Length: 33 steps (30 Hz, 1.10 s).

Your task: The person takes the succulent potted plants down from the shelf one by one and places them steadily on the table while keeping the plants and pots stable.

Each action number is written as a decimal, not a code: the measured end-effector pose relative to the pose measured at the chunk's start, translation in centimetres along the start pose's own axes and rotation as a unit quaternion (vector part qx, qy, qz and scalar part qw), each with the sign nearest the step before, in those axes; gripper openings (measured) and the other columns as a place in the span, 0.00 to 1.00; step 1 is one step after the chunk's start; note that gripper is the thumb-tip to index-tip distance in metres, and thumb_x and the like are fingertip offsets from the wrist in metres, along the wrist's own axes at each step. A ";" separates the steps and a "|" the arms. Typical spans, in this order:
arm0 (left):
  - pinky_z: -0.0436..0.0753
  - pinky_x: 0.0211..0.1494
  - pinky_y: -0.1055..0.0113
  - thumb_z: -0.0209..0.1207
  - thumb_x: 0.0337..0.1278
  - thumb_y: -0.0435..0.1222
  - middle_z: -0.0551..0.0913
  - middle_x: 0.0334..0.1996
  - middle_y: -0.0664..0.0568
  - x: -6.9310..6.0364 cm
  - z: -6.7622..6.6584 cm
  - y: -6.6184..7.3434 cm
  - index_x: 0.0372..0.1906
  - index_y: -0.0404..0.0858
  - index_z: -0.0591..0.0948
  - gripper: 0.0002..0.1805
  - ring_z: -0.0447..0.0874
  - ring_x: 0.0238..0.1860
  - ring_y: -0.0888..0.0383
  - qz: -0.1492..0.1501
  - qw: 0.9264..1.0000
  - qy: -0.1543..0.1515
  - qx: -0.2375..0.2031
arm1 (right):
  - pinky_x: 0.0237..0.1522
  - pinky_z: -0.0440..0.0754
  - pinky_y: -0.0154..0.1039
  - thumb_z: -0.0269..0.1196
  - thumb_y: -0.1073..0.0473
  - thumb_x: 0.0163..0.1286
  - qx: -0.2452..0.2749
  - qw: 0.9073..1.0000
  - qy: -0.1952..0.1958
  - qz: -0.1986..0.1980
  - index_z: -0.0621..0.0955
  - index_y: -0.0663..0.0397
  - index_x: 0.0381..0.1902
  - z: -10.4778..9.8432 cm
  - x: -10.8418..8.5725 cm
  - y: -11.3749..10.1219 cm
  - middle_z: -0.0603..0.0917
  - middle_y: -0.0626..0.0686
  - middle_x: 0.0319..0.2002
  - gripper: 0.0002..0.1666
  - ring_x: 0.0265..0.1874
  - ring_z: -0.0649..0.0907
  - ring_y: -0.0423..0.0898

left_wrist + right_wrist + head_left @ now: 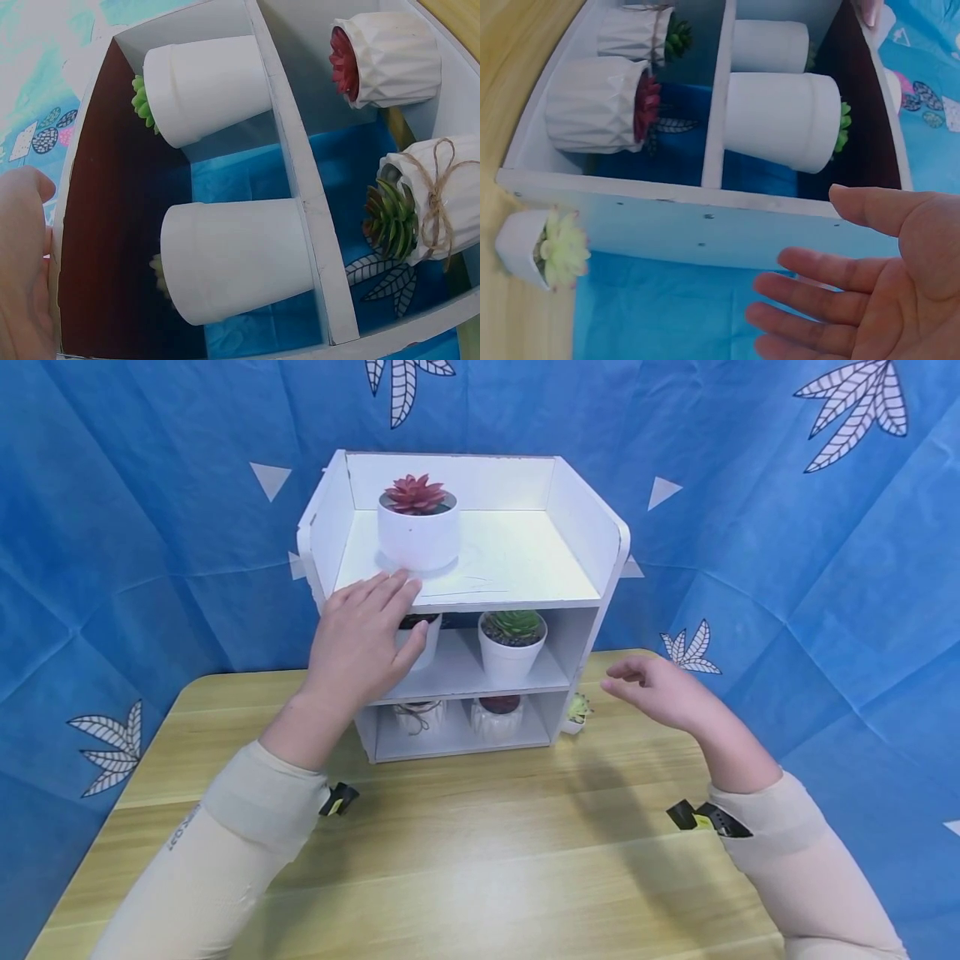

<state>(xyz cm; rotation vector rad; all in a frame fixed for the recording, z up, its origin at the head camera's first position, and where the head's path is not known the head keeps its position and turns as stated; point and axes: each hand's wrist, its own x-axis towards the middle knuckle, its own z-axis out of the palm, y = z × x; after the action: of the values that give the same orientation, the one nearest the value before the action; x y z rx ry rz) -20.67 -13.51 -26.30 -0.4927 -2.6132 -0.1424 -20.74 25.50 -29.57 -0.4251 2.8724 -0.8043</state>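
Note:
A white three-level shelf stands on the table. On its top board sits a round white pot with a red succulent. My left hand is at the top board's front edge, fingers extended just below that pot; whether they touch it I cannot tell. Behind this hand, a white pot on the middle level is partly hidden. Beside it stands a white pot with a green succulent. My right hand hovers right of the shelf, holding nothing, its fingers apart in the right wrist view.
Two ribbed white pots fill the bottom level: one tied with twine, one with a red plant. A small potted pale-green succulent stands on the wooden table against the shelf's right side. A blue patterned cloth hangs behind.

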 end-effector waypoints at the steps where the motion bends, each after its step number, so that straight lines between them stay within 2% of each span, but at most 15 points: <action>1: 0.55 0.76 0.45 0.45 0.73 0.54 0.63 0.76 0.47 0.0 0.0 0.0 0.76 0.43 0.65 0.33 0.56 0.77 0.48 0.000 1.000 0.000 0.000 | 0.56 0.78 0.60 0.56 0.43 0.76 0.001 1.000 0.000 -0.001 0.76 0.65 0.63 -0.1 -0.1 -0.2 0.81 0.65 0.57 0.32 0.56 0.80 0.62; 10: 0.56 0.76 0.46 0.44 0.73 0.54 0.63 0.75 0.47 0.0 0.1 0.0 0.75 0.42 0.66 0.33 0.57 0.77 0.48 0.001 1.000 0.007 -0.001 | 0.54 0.79 0.59 0.56 0.44 0.76 -0.010 1.000 0.002 -0.014 0.79 0.62 0.61 -0.9 -0.7 -1.8 0.83 0.64 0.56 0.29 0.55 0.81 0.61; 17: 0.55 0.76 0.47 0.45 0.72 0.54 0.63 0.76 0.47 -0.1 0.0 0.0 0.75 0.43 0.66 0.33 0.57 0.77 0.49 -0.002 1.000 0.004 0.000 | 0.52 0.80 0.59 0.58 0.45 0.76 -0.020 0.999 0.020 -0.030 0.82 0.61 0.56 -1.5 -1.0 -3.1 0.85 0.61 0.52 0.26 0.53 0.82 0.59; 26: 0.55 0.76 0.47 0.44 0.72 0.53 0.64 0.75 0.47 -0.1 0.0 0.0 0.75 0.43 0.66 0.33 0.57 0.77 0.49 -0.003 1.000 0.006 -0.002 | 0.55 0.78 0.60 0.59 0.46 0.75 -0.027 0.998 0.031 -0.043 0.84 0.58 0.54 -2.0 -1.1 -4.5 0.85 0.60 0.52 0.23 0.54 0.82 0.60; 33: 0.55 0.77 0.47 0.44 0.72 0.54 0.63 0.75 0.47 -0.1 0.0 0.1 0.75 0.43 0.66 0.33 0.57 0.77 0.49 -0.002 1.000 0.005 0.000 | 0.52 0.79 0.58 0.60 0.47 0.75 -0.039 0.996 0.050 -0.058 0.85 0.57 0.51 -2.4 -0.9 -5.3 0.86 0.57 0.47 0.21 0.50 0.83 0.57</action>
<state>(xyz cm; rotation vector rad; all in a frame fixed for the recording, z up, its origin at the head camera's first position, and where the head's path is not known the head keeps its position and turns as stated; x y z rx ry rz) -20.58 -13.46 -26.32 -0.4871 -2.6047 -0.1464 -19.07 22.61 -24.70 -0.5826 3.0028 -0.7538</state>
